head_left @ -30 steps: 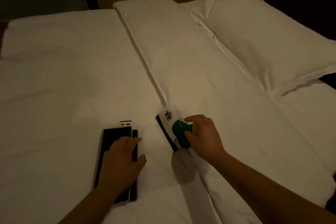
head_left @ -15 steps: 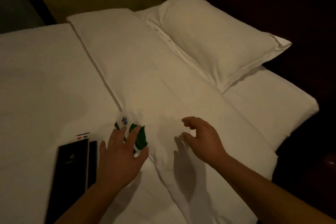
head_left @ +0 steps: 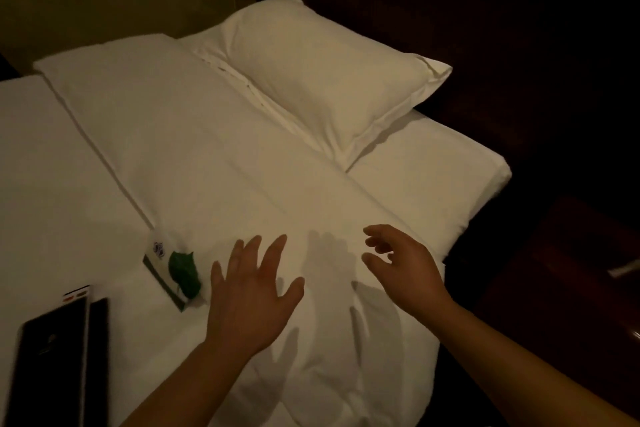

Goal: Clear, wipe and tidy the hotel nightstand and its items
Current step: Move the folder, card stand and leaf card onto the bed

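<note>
Nightstand (head_left: 571, 253) dim at 3 o'clock from our right hand (head_left: 405, 270), nearer than left hand (head_left: 252, 291); both hands' fingers spread, empty.

Illumination is dim and warm. The white bed (head_left: 207, 156) is the brightest area; the right side falls to near black. Each hand casts a soft shadow on the sheet. Slight motion blur softens the lower left edge.

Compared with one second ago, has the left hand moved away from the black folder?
Yes. The left hand moved right: off the black folder, past the green leaf card, now over the white duvet.
</note>
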